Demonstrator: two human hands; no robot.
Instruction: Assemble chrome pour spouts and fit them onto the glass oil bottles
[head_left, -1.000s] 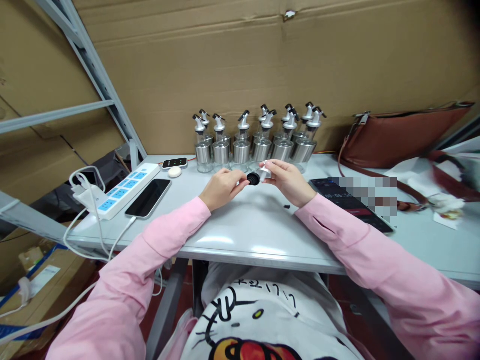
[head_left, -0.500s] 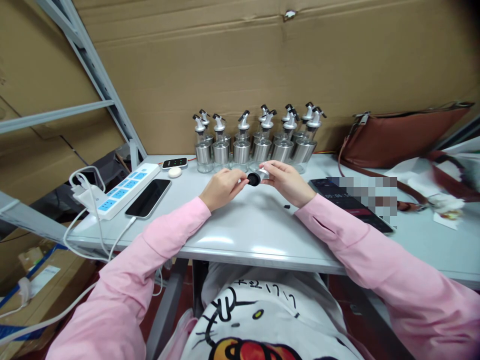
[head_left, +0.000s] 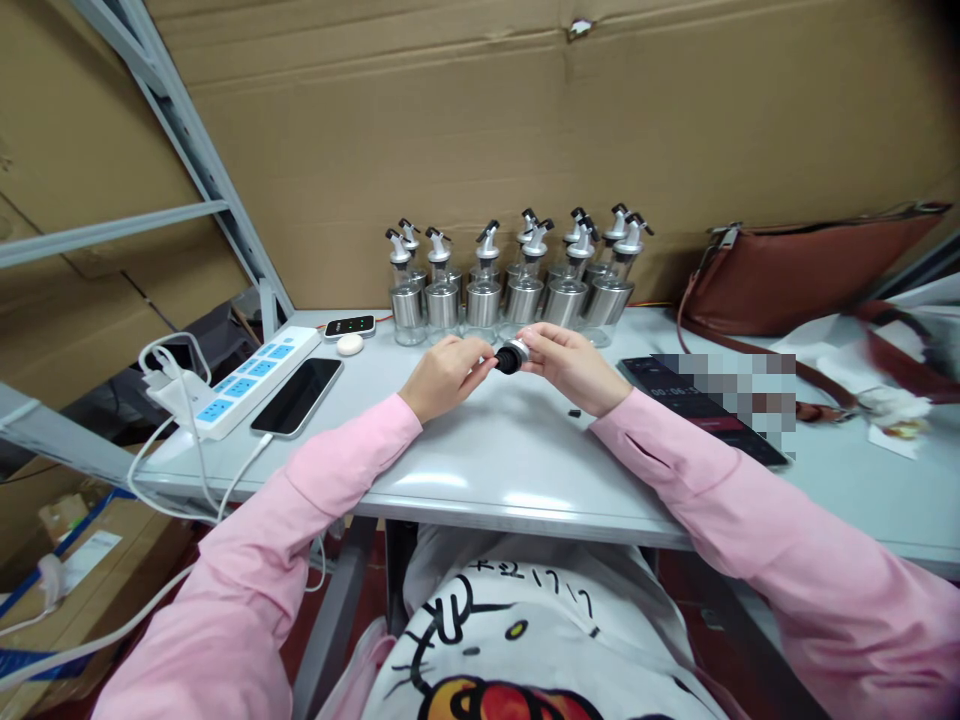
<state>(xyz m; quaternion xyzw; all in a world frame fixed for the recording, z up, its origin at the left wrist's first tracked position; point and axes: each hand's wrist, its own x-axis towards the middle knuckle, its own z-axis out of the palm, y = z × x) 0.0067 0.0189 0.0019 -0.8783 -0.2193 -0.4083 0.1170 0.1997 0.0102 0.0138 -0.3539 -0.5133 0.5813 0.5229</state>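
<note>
Between my hands, just above the table, is a pour spout [head_left: 508, 358] with a black ribbed stopper and a silver top. My right hand [head_left: 561, 362] is closed round the silver part, hiding much of it. At the stopper's left end, the fingertips of my left hand [head_left: 448, 376] are pinched together. A tiny black piece [head_left: 574, 412] lies on the table below my right hand. Behind my hands stand several glass oil bottles [head_left: 482, 303] with steel sleeves, each visible neck topped by a silver and black spout.
On the left of the table [head_left: 480, 460] are a power strip [head_left: 247, 385], a phone [head_left: 298, 398], a white round object [head_left: 349, 345] and a small device [head_left: 349, 327]. A second phone [head_left: 675, 395] and a brown bag [head_left: 802, 280] lie right. Cardboard [head_left: 450, 120] rises behind.
The pour spout has turned slightly in my right hand, whose fingers now cover more of the silver part. My left hand has stayed nearly still.
</note>
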